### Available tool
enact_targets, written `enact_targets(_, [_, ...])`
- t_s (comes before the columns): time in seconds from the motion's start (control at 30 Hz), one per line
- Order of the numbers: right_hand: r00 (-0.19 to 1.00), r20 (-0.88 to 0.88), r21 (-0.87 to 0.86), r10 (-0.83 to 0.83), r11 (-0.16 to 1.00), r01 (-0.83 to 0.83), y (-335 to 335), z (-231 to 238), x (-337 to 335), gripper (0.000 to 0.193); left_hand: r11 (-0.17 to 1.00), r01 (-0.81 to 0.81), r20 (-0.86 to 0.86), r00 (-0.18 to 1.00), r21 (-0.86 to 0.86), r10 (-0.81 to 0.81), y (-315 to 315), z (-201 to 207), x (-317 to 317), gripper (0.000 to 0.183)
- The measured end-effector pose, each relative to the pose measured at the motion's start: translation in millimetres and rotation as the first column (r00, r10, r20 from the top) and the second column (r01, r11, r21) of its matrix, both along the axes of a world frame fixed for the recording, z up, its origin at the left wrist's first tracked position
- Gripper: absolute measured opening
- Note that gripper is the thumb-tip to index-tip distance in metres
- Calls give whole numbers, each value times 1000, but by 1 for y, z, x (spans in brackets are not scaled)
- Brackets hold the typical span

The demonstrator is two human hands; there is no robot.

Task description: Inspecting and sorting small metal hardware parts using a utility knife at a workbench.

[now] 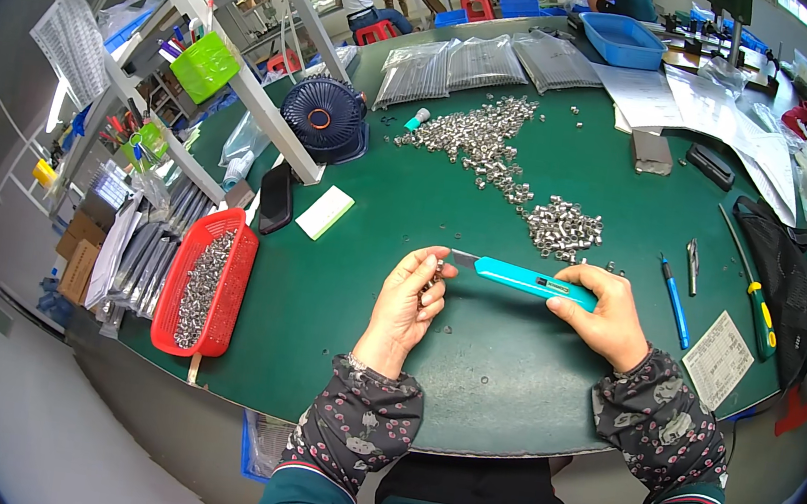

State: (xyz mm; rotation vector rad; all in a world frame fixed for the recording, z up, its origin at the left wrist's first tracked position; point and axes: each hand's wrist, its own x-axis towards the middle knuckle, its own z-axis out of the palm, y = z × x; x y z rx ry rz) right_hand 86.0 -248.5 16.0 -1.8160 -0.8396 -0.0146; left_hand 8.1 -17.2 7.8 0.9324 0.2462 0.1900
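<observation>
My right hand (605, 317) grips a turquoise utility knife (531, 282) with its blade pointing left. The blade tip meets a small metal part (436, 274) pinched in the fingers of my left hand (407, 303). Both hands hover over the green table (498, 385) near its front edge. Just beyond the knife lies a small heap of silver metal parts (564, 227), and a longer trail of the same parts (478, 135) stretches toward the back.
A red basket (206, 283) with metal parts sits at the left. Nearby lie a black phone (276, 198), a white card (325, 212) and a dark fan (324, 118). A blue pen (675, 302), screwdriver (758, 306), papers and a blue tray (623, 39) lie to the right and back.
</observation>
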Motion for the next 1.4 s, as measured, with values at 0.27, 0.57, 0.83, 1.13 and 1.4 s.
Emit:
enact_targets(0.27, [1000,3,-14,10,1000,-10,0,1,0,29,997,71,28,997,-40,-70,6,-8,-2,17])
enact_targets(0.57, [998,21,-41,58,998,-57,1,-1,-1,28,991,97,63,994,-94,-91,6,-7,-1,16])
enact_targets(0.83, [998,28,-67,55,996,-53,-4,-1,2,28,989,87,43,995,120,-93,0,-8,2,14])
enact_targets(1.13, [973,159,169,-167,976,140,1,4,1,23,945,66,45,998,-320,-54,11,-5,-3,18])
enact_targets(1.4, [976,156,106,-149,985,133,-5,-3,6,25,870,-452,192,888,198,418,107,79,-61,9])
